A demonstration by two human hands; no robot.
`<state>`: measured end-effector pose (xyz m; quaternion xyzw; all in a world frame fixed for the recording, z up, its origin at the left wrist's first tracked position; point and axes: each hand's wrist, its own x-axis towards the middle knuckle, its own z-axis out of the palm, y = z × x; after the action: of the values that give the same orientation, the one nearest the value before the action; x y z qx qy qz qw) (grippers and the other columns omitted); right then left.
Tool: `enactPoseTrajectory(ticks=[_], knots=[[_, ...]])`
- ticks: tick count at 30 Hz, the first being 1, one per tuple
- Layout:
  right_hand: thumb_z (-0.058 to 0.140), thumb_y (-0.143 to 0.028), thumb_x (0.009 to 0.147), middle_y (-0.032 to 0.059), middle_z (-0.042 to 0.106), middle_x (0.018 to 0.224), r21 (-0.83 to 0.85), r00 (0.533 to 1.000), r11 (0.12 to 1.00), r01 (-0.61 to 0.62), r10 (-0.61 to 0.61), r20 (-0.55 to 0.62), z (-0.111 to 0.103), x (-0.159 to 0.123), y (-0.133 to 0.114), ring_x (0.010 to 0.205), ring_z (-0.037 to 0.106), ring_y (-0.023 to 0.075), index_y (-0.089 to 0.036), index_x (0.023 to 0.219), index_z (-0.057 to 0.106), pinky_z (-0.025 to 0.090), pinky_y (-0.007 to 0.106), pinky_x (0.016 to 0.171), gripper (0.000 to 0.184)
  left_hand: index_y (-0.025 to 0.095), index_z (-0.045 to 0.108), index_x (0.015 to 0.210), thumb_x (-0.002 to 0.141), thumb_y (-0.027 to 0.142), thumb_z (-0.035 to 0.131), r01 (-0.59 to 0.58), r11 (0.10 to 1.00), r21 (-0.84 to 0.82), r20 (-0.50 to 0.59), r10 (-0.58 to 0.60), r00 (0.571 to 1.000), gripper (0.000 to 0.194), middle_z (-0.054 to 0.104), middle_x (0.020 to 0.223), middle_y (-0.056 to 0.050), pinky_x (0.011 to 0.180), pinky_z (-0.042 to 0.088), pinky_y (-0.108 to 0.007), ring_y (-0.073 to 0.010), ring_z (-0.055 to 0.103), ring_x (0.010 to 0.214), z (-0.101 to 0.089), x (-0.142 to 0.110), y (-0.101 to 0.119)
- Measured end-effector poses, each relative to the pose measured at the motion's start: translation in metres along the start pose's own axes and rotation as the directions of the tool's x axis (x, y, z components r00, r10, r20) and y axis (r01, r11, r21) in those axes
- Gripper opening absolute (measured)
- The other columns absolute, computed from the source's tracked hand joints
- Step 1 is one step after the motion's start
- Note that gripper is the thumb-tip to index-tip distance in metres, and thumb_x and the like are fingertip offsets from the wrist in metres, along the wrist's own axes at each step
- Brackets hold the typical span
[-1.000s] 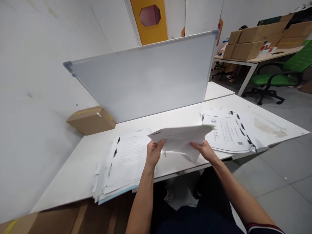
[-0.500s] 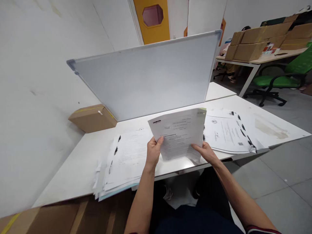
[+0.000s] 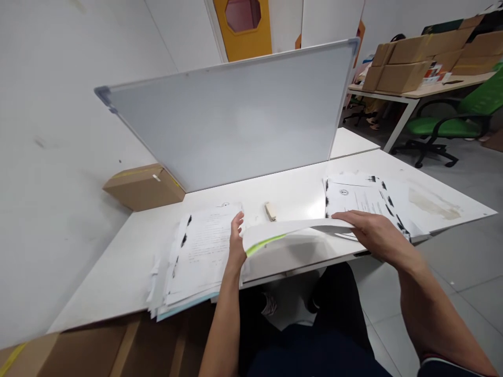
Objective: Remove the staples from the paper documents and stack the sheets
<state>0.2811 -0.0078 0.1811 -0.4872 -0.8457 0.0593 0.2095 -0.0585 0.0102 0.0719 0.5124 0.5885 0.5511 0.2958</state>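
A thin sheaf of papers [image 3: 291, 228] is held nearly level above the front of the white table, bowed, with a bright green strip along its near left edge. My right hand [image 3: 371, 233] grips its right end, fingers on top. At the left end, my left hand [image 3: 236, 243] stands upright against the paper edge, fingers stretched out. Behind the sheaf lies a small cream stapler [image 3: 270, 211]. A paper pile [image 3: 202, 251] with dark smudges on its edge is left of my left hand. Another stack of printed sheets [image 3: 353, 193] lies partly behind my right hand.
A whiteboard [image 3: 236, 115] leans upright along the back of the table [image 3: 106, 267]. One cardboard box [image 3: 143, 188] sits by the left wall. Cardboard [image 3: 90, 345] is below the front left edge. Further right are a desk with boxes [image 3: 404, 76] and a green chair [image 3: 444, 128].
The sheaf has gone from upright, print facing me, to nearly level and edge-on. My left fingers have let go and spread; my right hand has moved right. The stapler has come into sight.
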Motion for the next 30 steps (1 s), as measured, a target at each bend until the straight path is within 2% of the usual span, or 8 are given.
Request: enactPoseTrajectory(ticks=[3, 8, 17, 21, 24, 26, 28, 30], knots=[[0.038, -0.006, 0.075, 0.004, 0.07, 0.091, -0.066, 0.998, 0.998, 0.014, -0.01, 0.06, 0.004, 0.002, -0.005, 0.077, 0.064, 0.0188, -0.025, 0.105, 0.064, 0.045, 0.025, 0.061, 0.044, 0.024, 0.058, 0.113, 0.068, 0.023, 0.063, 0.02, 0.996, 0.086, 0.208, -0.038, 0.977, 0.046, 0.054, 0.127, -0.006, 0.105, 0.028, -0.042, -0.0246, 0.044, 0.123, 0.002, -0.005, -0.004], [0.04, -0.005, 0.076, 0.0052, 0.069, 0.081, -0.062, 0.985, 0.998, -0.03, 0.04, 0.167, 0.024, 0.008, 0.001, 0.069, 0.063, 0.0185, -0.024, 0.099, 0.066, 0.041, 0.025, 0.055, 0.039, 0.021, 0.07, 0.093, 0.069, 0.017, 0.053, 0.089, 0.99, 0.107, 0.463, -0.129, 0.877, 0.03, 0.066, 0.11, -0.005, 0.099, 0.037, -0.038, -0.0232, 0.057, 0.107, 0.013, -0.011, -0.009], [0.048, -0.025, 0.083, 0.0042, 0.07, 0.09, 0.13, 0.987, 0.99, -0.055, 0.033, 0.159, 0.016, 0.0, 0.003, 0.079, 0.065, 0.0227, -0.028, 0.106, 0.065, 0.045, 0.028, 0.062, 0.029, 0.024, 0.072, 0.091, 0.068, 0.019, 0.058, -0.06, 0.99, 0.126, 0.38, 0.008, 0.925, 0.027, 0.067, 0.105, -0.005, 0.093, 0.043, -0.038, -0.0223, 0.06, 0.101, 0.008, -0.005, -0.001], [0.048, -0.036, 0.085, 0.0024, 0.07, 0.089, 0.298, 0.964, 0.934, -0.195, 0.127, 0.234, 0.011, -0.011, 0.016, 0.082, 0.064, 0.0247, -0.029, 0.1, 0.067, 0.046, 0.03, 0.065, 0.025, 0.02, 0.072, 0.082, 0.067, 0.024, 0.063, 0.015, 0.998, 0.068, 0.287, -0.034, 0.957, 0.018, 0.07, 0.086, -0.005, 0.076, 0.049, -0.033, -0.0204, 0.063, 0.082, 0.003, 0.0, 0.016], [0.047, -0.044, 0.085, 0.0034, 0.07, 0.089, 0.466, 0.895, 0.794, -0.39, 0.209, 0.393, 0.024, -0.024, 0.035, 0.084, 0.063, 0.0259, -0.025, 0.091, 0.068, 0.048, 0.032, 0.069, 0.029, 0.017, 0.068, 0.081, 0.065, 0.029, 0.067, 0.091, 0.992, -0.087, 0.211, -0.071, 0.975, 0.02, 0.068, 0.075, -0.002, 0.064, 0.047, -0.026, -0.0147, 0.061, 0.069, 0.005, 0.004, 0.018], [0.05, -0.049, 0.082, 0.0055, 0.07, 0.089, 0.579, 0.815, 0.602, -0.55, 0.235, 0.53, 0.045, -0.037, 0.047, 0.085, 0.064, 0.027, -0.021, 0.087, 0.068, 0.049, 0.034, 0.072, 0.033, 0.016, 0.064, 0.09, 0.066, 0.032, 0.068, 0.161, 0.973, -0.168, 0.198, -0.127, 0.972, 0.03, 0.064, 0.068, 0.0, 0.059, 0.044, -0.023, -0.0113, 0.058, 0.063, 0.012, 0.004, 0.009], [0.054, -0.051, 0.079, 0.0072, 0.071, 0.087, 0.621, 0.724, 0.387, -0.682, 0.235, 0.649, 0.071, -0.053, 0.053, 0.081, 0.065, 0.0274, -0.018, 0.086, 0.067, 0.05, 0.036, 0.071, 0.037, 0.015, 0.059, 0.103, 0.066, 0.033, 0.067, 0.251, 0.957, -0.148, 0.216, -0.217, 0.952, 0.042, 0.061, 0.064, 0.002, 0.058, 0.044, -0.023, -0.0103, 0.056, 0.059, 0.022, 0.001, -0.005], [0.057, -0.052, 0.075, 0.0079, 0.071, 0.085, 0.621, 0.669, 0.249, -0.743, 0.235, 0.706, 0.098, -0.07, 0.055, 0.079, 0.066, 0.0272, -0.016, 0.086, 0.067, 0.051, 0.036, 0.07, 0.039, 0.014, 0.055, 0.112, 0.066, 0.03, 0.066, 0.302, 0.952, -0.049, 0.221, -0.284, 0.933, 0.051, 0.062, 0.067, 0.001, 0.062, 0.046, -0.026, -0.0113, 0.058, 0.061, 0.033, -0.004, -0.021]])
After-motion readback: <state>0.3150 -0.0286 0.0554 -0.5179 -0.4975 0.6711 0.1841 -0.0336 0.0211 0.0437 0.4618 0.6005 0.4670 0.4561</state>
